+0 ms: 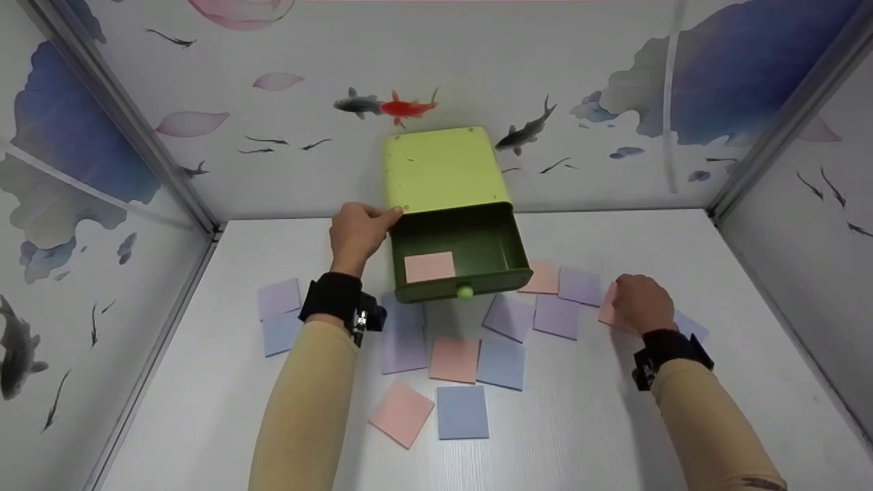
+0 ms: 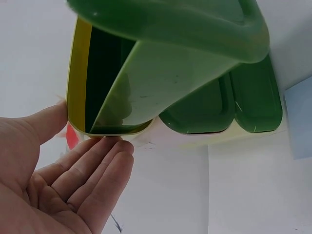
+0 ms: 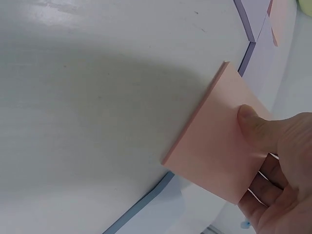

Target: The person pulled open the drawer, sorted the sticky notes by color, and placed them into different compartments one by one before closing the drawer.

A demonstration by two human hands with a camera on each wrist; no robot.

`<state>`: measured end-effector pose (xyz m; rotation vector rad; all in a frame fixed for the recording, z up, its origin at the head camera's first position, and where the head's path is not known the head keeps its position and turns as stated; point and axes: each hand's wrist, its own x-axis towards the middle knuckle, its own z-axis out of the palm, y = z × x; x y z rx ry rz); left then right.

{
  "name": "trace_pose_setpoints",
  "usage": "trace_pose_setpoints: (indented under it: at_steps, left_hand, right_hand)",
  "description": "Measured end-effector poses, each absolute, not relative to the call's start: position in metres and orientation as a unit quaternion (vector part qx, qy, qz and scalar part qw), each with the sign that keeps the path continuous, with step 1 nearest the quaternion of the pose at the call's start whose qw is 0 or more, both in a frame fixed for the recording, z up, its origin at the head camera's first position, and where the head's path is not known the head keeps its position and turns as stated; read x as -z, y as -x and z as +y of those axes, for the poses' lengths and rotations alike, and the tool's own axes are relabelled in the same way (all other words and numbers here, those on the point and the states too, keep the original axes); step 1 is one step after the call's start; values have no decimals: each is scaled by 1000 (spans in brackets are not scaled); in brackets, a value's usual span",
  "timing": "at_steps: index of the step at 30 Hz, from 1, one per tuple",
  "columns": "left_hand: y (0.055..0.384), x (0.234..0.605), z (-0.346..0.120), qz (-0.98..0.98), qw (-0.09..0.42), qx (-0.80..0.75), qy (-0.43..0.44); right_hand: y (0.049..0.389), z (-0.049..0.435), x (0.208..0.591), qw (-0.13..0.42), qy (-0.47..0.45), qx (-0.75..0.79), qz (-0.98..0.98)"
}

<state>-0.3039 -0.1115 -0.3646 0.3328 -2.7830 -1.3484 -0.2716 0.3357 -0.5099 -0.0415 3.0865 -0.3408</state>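
Observation:
My left hand (image 1: pixel 359 230) grips the front left corner of a yellow-green drawer cabinet (image 1: pixel 443 170). The left wrist view has its thumb on one face of the corner and its fingertips along the adjoining face. The cabinet's top drawer (image 1: pixel 487 235), dark green with a light green knob (image 1: pixel 464 292), is pulled out. Inside it lies a pink sticky note pad (image 1: pixel 429 266). At the right, my right hand (image 1: pixel 643 302) pinches another pink sticky note pad (image 3: pixel 214 141), thumb on its face and fingers behind. A blue pad (image 1: pixel 690 325) lies beside that hand.
Pink, purple and blue note pads lie over the white table (image 1: pixel 566 423), such as a blue pad (image 1: pixel 462 412) and a pink pad (image 1: pixel 402 414) near the front. Two more closed drawers (image 2: pixel 200 107) sit below the open one. Printed walls (image 1: pixel 443 54) enclose the back and sides.

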Motion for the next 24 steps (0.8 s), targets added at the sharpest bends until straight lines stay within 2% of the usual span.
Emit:
trace_pose_setpoints:
  at_steps: [13,24]
  left_hand:
    - [303,364,-111,-903,23,418,-99]
    - [303,363,-111,-902,24,419,-99]
  right_hand:
    - [269,334,491,-1,-21,137,990]
    - [267,329,468,4,3,123,992]
